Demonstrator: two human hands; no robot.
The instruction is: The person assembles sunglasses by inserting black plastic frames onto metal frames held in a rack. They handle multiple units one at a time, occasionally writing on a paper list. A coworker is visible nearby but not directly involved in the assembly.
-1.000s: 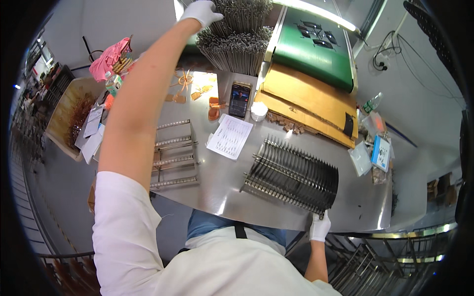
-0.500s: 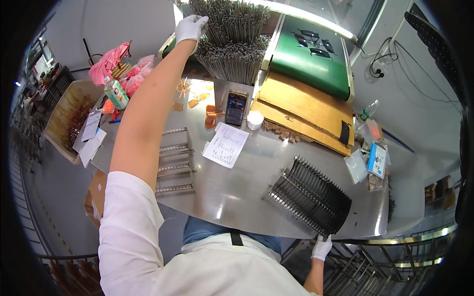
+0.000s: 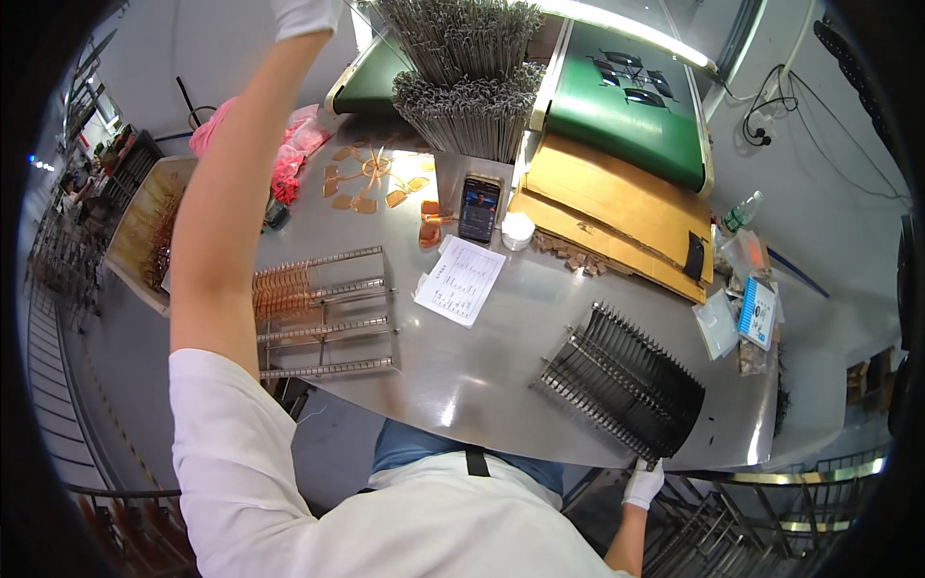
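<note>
The steel table (image 3: 501, 366) is crowded. The right hand (image 3: 643, 482) grips the dark slotted rack (image 3: 624, 382) at the table edge; it may tip off. The left hand (image 3: 304, 13) reaches toward the metal rod bundle (image 3: 462, 58); its grip cannot be determined.

A steel surface (image 3: 482, 376) carried a printed paper sheet (image 3: 461, 280) near its middle, with a dark phone (image 3: 479, 208) propped just beyond it and a small white round container (image 3: 518, 230) just beside the phone. Flat amber pieces (image 3: 371, 183) lay scattered near the far left part, next to a pink bag (image 3: 294, 154). A wire frame (image 3: 323, 313) with copper-coloured coils lay at the left. Brown cardboard sheets (image 3: 617, 207) sat toward the far right, under a green tray (image 3: 626, 106). A clear plastic bottle (image 3: 744, 210) and a blue-and-white packet (image 3: 758, 313) lay near the right edge.
</note>
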